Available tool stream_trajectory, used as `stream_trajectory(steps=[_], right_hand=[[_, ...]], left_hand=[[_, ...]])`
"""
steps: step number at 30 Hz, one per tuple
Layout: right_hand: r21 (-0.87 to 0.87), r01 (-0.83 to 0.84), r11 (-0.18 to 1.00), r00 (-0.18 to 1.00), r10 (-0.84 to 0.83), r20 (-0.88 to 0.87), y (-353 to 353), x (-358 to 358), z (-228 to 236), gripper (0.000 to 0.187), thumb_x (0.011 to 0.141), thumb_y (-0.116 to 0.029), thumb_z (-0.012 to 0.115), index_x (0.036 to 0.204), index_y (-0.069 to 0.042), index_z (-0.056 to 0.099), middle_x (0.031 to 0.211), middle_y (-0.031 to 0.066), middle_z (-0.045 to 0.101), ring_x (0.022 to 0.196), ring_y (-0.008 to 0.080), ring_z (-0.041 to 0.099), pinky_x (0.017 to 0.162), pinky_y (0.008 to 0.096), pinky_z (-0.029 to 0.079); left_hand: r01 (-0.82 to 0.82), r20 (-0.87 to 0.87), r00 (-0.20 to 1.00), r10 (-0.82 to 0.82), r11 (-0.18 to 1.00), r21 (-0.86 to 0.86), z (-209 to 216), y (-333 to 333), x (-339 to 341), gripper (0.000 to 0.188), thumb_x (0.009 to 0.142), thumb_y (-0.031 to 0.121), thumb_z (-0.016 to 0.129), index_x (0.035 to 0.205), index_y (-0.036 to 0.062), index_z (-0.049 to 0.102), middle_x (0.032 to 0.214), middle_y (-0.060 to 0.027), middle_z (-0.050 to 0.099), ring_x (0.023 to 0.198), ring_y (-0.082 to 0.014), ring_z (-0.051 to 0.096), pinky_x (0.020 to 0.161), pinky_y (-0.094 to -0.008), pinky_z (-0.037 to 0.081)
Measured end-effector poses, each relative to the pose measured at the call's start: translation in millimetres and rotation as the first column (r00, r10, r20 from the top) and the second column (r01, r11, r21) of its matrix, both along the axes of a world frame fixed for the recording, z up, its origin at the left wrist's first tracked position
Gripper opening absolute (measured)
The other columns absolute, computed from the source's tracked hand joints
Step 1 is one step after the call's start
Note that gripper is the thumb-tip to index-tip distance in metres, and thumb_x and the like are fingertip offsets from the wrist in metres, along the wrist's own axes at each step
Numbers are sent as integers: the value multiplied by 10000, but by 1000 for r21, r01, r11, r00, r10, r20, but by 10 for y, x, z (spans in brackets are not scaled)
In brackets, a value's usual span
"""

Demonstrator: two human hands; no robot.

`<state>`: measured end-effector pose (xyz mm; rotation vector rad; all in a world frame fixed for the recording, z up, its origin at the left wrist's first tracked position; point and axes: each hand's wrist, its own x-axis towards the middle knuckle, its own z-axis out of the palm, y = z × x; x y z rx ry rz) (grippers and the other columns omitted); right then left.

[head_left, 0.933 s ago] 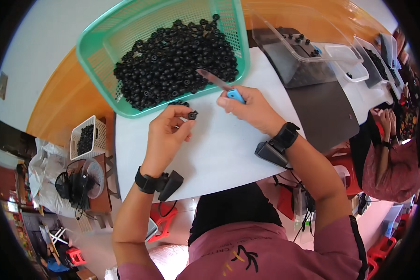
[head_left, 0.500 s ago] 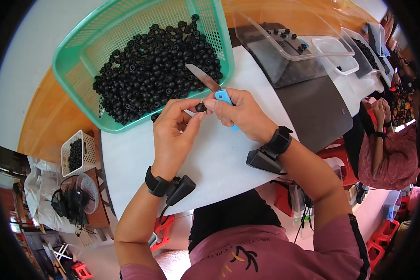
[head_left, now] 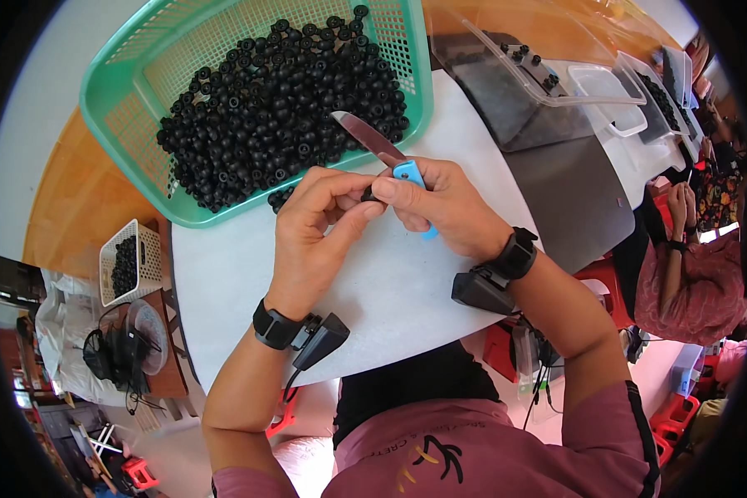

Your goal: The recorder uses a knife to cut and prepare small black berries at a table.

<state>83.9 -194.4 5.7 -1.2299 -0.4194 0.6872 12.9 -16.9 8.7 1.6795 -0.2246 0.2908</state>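
My left hand (head_left: 311,228) pinches a small black round part (head_left: 370,194) between thumb and fingers. My right hand (head_left: 444,207) touches the same part with its fingertips and grips a knife with a blue handle (head_left: 408,173). The knife's blade (head_left: 365,135) points up and left, over the rim of a green mesh basket (head_left: 120,124). The basket holds a heap of many small black round parts (head_left: 274,91). Both hands meet above the white table (head_left: 390,282), just in front of the basket. Each wrist wears a black band with a small black device.
A clear plastic tray (head_left: 539,79) with a few black parts lies at the right of the basket, beside a grey mat (head_left: 577,199) and more clear trays. A small white basket (head_left: 129,261) of black parts stands at the lower left. Another person (head_left: 693,266) sits at the right.
My hands have come together: the left one brought a black part from the basket's edge to the right one, which holds the knife. The view has shifted slightly.
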Motion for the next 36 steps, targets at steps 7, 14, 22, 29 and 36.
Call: stream_trajectory(steps=[7, 14, 22, 29, 36], right_hand=[[-50, 28, 998, 995, -22, 102, -6, -22, 61, 302, 941, -324, 638, 898, -26, 646, 691, -20, 553, 596, 54, 454, 518, 219, 344], [-27, 182, 983, 675, -104, 731, -80, 5, 42, 253, 939, -248, 597, 932, 2, 638, 754, 49, 572, 642, 150, 501, 586, 291, 406], [-62, 134, 989, 524, -18, 852, -62, 14, 43, 210, 854, -194, 700, 911, 1, 642, 738, 66, 557, 625, 172, 507, 554, 283, 391], [-65, 172, 983, 517, -34, 855, -63, 19, 33, 207, 841, -182, 713, 914, 0, 646, 746, 68, 569, 629, 172, 517, 545, 285, 400], [-72, 205, 976, 537, -51, 842, -48, 5, 26, 285, 822, -301, 729, 857, -24, 671, 769, 94, 629, 643, 270, 597, 574, 347, 465]], left_hand=[[78, -77, 993, -95, 978, -192, -28, 71, -17, 238, 878, 2, 662, 1114, -4, 638, 1019, -35, 557, 795, -93, 569, 682, -226, 470], [12, -179, 981, -74, 946, -324, 2, 116, -40, 270, 899, 75, 653, 1156, 10, 595, 963, -71, 636, 800, -143, 600, 718, -273, 491], [58, -147, 980, -134, 899, -433, -19, 141, -27, 279, 875, 56, 689, 1134, 11, 594, 1004, -78, 663, 837, -134, 633, 768, -273, 521], [73, -160, 975, -153, 905, -419, 19, 142, -29, 297, 851, 36, 711, 1123, 14, 593, 995, -82, 660, 841, -130, 625, 759, -272, 521], [51, -174, 975, -139, 900, -432, 9, 137, -31, 301, 846, 25, 709, 1123, 14, 591, 988, -78, 657, 840, -133, 624, 749, -276, 516]])
